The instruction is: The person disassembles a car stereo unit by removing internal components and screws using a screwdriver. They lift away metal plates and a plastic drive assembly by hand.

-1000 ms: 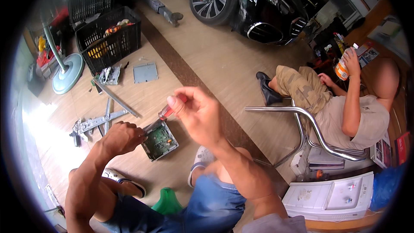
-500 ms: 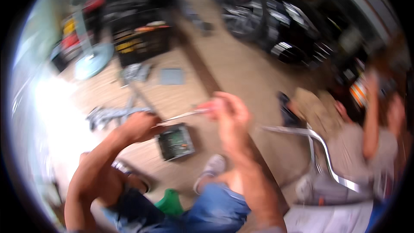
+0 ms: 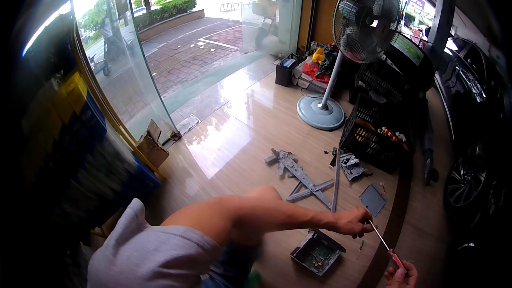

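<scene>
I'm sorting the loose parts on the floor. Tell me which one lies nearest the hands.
The open grey box with the green circuit board, just below the left hand. The flat grey plate and the metal bracket lie farther up the floor.

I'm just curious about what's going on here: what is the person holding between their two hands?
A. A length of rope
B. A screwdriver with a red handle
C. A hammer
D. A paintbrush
B: a thin metal shaft runs from the left hand down to a red handle gripped by the right hand, so it is a screwdriver, held above the open electronics box on the floor.
</scene>
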Available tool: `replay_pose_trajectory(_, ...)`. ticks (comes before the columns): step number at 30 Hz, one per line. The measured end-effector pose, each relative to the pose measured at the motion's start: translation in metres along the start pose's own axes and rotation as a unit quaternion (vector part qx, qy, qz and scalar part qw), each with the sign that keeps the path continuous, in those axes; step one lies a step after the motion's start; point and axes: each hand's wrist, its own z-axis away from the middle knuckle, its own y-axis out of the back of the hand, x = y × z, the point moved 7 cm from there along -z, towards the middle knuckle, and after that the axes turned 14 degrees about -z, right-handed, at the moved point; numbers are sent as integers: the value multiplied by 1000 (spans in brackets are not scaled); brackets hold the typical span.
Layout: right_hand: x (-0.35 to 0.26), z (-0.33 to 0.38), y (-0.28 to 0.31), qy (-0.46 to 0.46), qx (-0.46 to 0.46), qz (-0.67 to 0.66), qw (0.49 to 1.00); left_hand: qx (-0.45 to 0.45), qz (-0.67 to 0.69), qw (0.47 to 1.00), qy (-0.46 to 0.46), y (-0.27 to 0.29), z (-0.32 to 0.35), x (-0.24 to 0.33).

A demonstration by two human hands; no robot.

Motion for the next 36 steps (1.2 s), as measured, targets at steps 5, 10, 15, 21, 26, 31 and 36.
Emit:
replay_pose_trajectory(5,18,-5,1,-38,-31,98,994,13,7,1000,13,11,-9,-6)
replay_pose_trajectory(10,34,-5,-13,-82,-38,85,992,50,115,991,46,16,-10,-15)
replay_pose_trajectory(15,43,-2,-13,-90,-49,137,985,56,102,993,27,15,-16,-6)
replay_pose_trajectory(21,48,-1,-20,-104,-55,100,988,67,116,991,-4,20,-22,-7)
replay_pose_trajectory(26,52,-3,-28,-110,-70,117,985,38,141,988,40,18,-23,-20)
replay_pose_trajectory(31,48,-4,-19,-97,-41,122,987,15,193,980,36,9,-29,-11)
replay_pose_trajectory(36,57,-13,-31,-112,-41,95,988,41,252,965,56,31,-13,3)
